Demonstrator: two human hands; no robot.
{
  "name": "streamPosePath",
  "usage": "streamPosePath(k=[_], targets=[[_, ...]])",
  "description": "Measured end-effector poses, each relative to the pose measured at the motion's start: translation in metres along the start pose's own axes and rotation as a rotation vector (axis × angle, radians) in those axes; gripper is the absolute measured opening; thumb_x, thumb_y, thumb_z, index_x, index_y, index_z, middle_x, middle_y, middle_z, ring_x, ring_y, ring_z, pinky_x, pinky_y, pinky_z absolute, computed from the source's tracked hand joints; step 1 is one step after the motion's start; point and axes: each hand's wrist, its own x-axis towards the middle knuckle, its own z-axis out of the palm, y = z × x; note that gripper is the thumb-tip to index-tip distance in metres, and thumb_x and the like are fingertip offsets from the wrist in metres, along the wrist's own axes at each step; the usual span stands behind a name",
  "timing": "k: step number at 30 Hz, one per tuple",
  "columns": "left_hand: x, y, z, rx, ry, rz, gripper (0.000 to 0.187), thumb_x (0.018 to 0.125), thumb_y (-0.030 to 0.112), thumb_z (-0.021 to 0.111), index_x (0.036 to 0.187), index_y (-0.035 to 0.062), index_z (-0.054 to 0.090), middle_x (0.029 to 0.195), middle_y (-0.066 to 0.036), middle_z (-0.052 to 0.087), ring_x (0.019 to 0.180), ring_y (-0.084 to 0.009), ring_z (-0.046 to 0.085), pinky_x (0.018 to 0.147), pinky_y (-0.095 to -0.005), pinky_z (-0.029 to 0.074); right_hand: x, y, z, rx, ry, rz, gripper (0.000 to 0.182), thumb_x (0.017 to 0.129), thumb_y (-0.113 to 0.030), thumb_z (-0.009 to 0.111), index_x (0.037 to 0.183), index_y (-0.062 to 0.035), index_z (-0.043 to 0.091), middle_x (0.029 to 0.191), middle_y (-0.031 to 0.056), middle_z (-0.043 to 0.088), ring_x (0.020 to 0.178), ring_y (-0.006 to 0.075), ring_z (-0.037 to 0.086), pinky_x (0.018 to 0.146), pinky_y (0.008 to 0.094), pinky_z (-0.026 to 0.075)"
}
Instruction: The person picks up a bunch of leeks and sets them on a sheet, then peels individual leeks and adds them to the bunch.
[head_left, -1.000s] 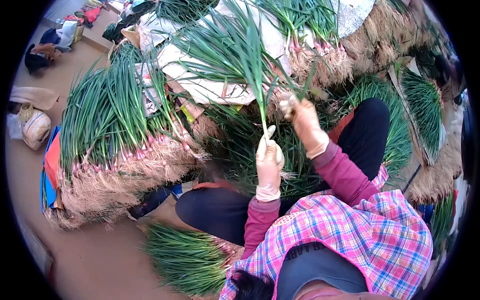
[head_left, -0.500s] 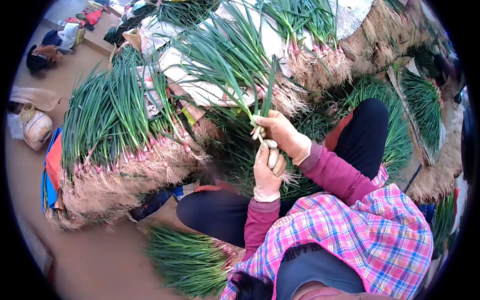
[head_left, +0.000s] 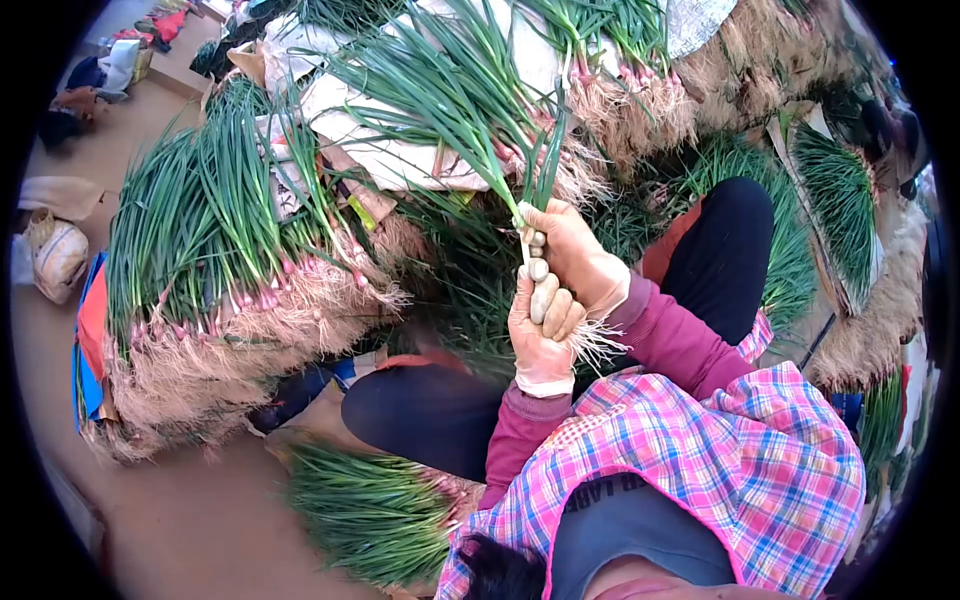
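My left hand, in a pale glove, is closed around the lower stem of a green onion. White roots stick out to the right of this fist. Just above it, my right hand, also gloved, grips the same plant higher up, where the green leaves rise from the fingers. The pale stem shows between the hands; the fingers cover the rest. Right behind them lies a bunch of green onions with its roots toward my hands.
To the left is a thick pile of green onions with pinkish bulbs and tangled roots. Another bundle lies on the brown floor by my leg. More onions rest at the right. A stuffed bag sits at far left.
My two fists have tightened around the stem, and the roots now show clearly beside my left hand. The whole view has shifted slightly.
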Motion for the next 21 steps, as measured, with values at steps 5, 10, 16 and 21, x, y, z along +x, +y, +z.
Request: streamPosePath(k=[5, 10, 16, 21], targets=[[0.003, 0.0, 0.006, 0.029, -0.054, -0.054, 0.027, 0.105, 0.024, 0.034, 0.095, 0.0044, 0.049, 0.053, 0.006, 0.027, 0.037, -0.0058, 0.022, 0.038, -0.023, 0.023, 0.001, -0.001, 0.012, -0.184, 0.061, -0.335, 0.006, 0.095, -0.01, 0.056, 0.092, -0.006, 0.059, 0.067, 0.0019, 0.057, 0.051, 0.0099, 0.049, 0.044, 0.0248, 0.038], [0.002, -0.007, 0.014, 0.091, -0.006, -0.066, 0.027, 0.105, 0.027, 0.036, 0.093, 0.0059, 0.048, 0.052, 0.006, 0.025, 0.037, -0.0057, 0.022, 0.038, -0.0228, 0.023, -0.003, -0.019, -0.006, 0.065, -0.058, -0.064, 0.008, 0.097, -0.014, 0.054, 0.093, -0.0085, 0.058, 0.069, -0.0046, 0.053, 0.052, 0.0043, 0.044, 0.045, 0.0196, 0.032], [-0.024, 0.008, 0.027, 0.464, -0.147, 0.215, 0.027, 0.105, 0.033, 0.037, 0.093, 0.0106, 0.047, 0.051, 0.007, 0.027, 0.036, -0.0041, 0.022, 0.036, -0.0235, 0.02, 0.037, -0.081, -0.086, -0.671, 0.265, -0.547, 0.016, 0.097, -0.018, 0.054, 0.085, -0.0075, 0.057, 0.067, 0.0042, 0.056, 0.059, 0.016, 0.054, 0.049, 0.0308, 0.046], [-0.005, 0.041, 0.001, 0.513, -0.044, 0.281, 0.026, 0.102, 0.026, 0.047, 0.109, 0.0032, 0.056, 0.053, 0.005, 0.029, 0.038, -0.0053, 0.025, 0.036, -0.0217, 0.022, -0.024, -0.044, -0.065, -1.71, -0.347, -0.601, 0.047, 0.083, -0.026, 0.069, 0.125, -0.0094, 0.059, 0.093, 0.0141, 0.066, 0.085, 0.0308, 0.066, 0.078, 0.0386, 0.052]])
